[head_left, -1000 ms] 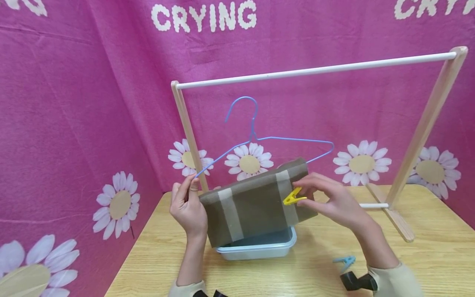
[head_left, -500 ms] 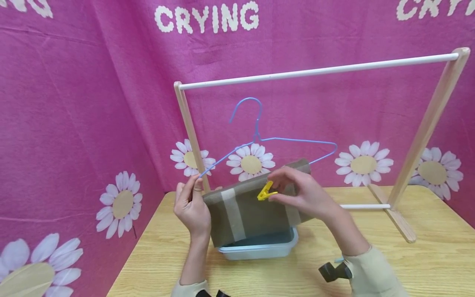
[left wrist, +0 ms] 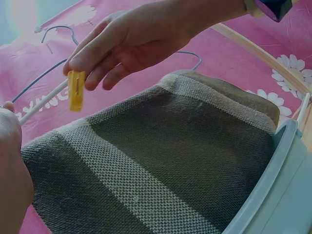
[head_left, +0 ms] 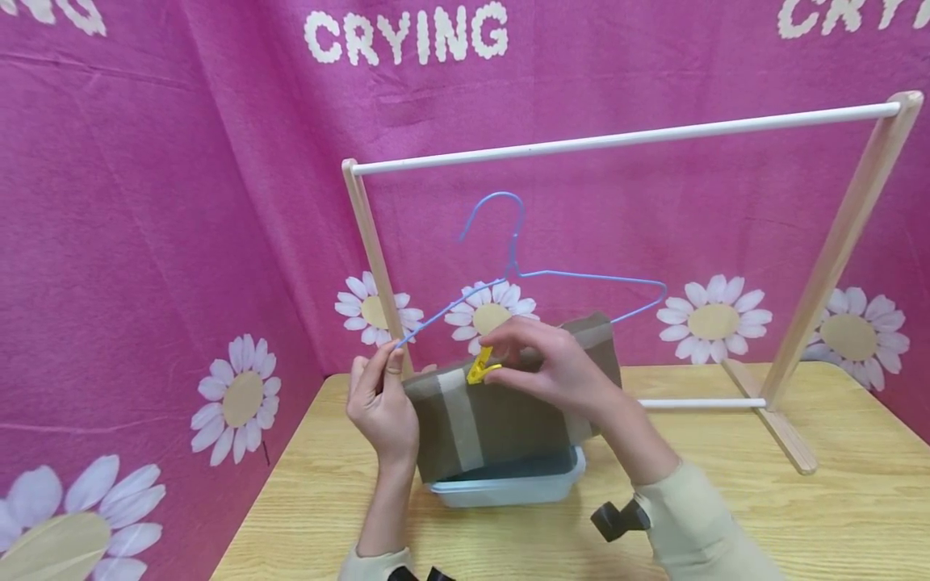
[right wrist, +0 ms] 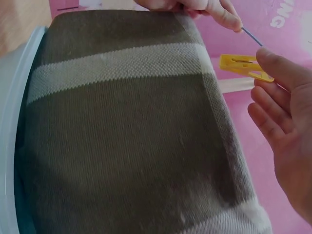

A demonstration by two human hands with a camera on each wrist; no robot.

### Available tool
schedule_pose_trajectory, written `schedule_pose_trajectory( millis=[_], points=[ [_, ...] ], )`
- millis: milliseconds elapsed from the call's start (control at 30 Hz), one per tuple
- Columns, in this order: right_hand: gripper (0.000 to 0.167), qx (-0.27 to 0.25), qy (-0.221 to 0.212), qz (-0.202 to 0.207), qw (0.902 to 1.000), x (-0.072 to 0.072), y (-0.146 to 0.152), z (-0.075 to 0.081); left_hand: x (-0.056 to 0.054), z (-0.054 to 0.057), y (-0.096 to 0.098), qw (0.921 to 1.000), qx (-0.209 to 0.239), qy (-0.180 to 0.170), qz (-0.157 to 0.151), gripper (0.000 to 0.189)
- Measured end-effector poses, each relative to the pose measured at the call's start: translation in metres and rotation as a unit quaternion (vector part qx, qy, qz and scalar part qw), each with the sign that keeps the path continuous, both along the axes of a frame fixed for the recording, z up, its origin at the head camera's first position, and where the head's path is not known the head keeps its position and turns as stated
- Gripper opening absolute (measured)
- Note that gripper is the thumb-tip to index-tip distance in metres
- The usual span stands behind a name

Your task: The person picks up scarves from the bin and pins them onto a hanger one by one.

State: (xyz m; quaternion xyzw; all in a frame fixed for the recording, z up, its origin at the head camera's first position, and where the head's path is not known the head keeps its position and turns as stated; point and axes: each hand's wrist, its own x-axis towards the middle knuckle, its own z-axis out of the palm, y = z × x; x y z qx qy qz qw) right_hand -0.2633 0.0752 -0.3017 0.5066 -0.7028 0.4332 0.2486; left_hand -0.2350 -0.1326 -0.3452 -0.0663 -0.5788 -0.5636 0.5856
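Observation:
A brown knit towel [head_left: 519, 415] with light stripes hangs folded over the bottom bar of a blue wire hanger [head_left: 584, 275]. My left hand [head_left: 383, 410] pinches the hanger's left corner, right beside the towel's end. In my right hand [head_left: 552, 363] is a yellow clothespin [head_left: 480, 367], pinched between thumb and fingers near the towel's top edge by the left stripe. The left wrist view shows the clothespin [left wrist: 76, 91] pointing down just above the towel's fold. The towel's lower part reaches into a pale blue plastic tub [head_left: 512, 490].
Behind the tub stands a wooden rack with a white top rail [head_left: 625, 135] and a slanted right post [head_left: 843, 250]. The wooden table [head_left: 821, 524] runs up to a pink curtain [head_left: 625, 226] printed with flowers.
My right hand has moved left along the towel's top edge with the yellow clothespin. The hanger has shifted slightly right. A light blue clothespin on the table is now hidden by my right arm.

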Motion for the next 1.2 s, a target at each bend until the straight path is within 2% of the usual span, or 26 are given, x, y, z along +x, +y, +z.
schedule_pose_trajectory(
  millis=[200, 433, 667, 833, 1000, 1200],
  points=[
    [0.04, -0.003, -0.007, -0.017, 0.9998, 0.0, -0.016, 0.006, 0.0, 0.0, 0.002, 0.9999, -0.01, -0.001, -0.002, 0.019],
    [0.037, 0.0, -0.006, -0.003, 1.0, -0.001, -0.026, 0.008, 0.0, -0.001, 0.006, 0.9998, -0.015, -0.002, -0.01, 0.019],
    [0.032, 0.003, -0.009, -0.005, 0.9999, -0.003, -0.035, 0.01, 0.0, -0.002, 0.007, 0.9997, -0.022, 0.004, -0.003, 0.017],
    [0.027, 0.022, -0.007, -0.022, 0.9995, 0.001, -0.04, 0.016, 0.002, -0.003, 0.008, 0.9996, -0.026, -0.006, -0.008, 0.019],
    [0.021, 0.054, -0.026, -0.04, 0.9974, 0.005, -0.044, 0.024, 0.004, -0.003, 0.01, 0.9997, -0.024, -0.004, -0.009, 0.019],
    [0.015, 0.081, -0.053, -0.032, 0.9948, 0.003, -0.049, 0.025, 0.005, -0.002, 0.012, 0.9999, -0.004, 0.008, -0.008, 0.018]
  ],
)
